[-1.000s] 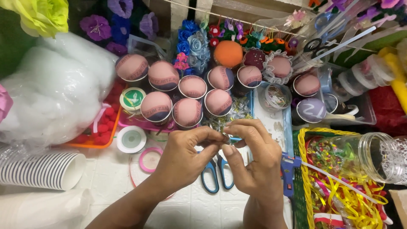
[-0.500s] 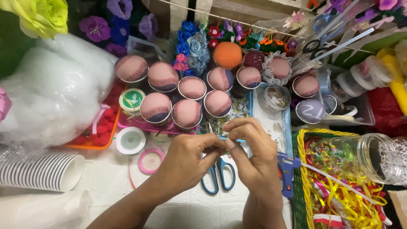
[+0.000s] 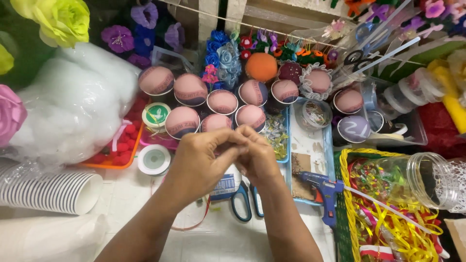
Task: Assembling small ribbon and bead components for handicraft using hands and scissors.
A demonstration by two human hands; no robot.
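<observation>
Left hand (image 3: 201, 162) and right hand (image 3: 259, 155) are pressed together mid-tabletop, fingertips pinched shut; what is gripped cannot be told; blue scissors (image 3: 242, 204) are seen beneath.

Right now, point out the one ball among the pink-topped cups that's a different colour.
The orange ball in the back row, just under the string of small flowers; the other tops are pink with a printed band.
</observation>
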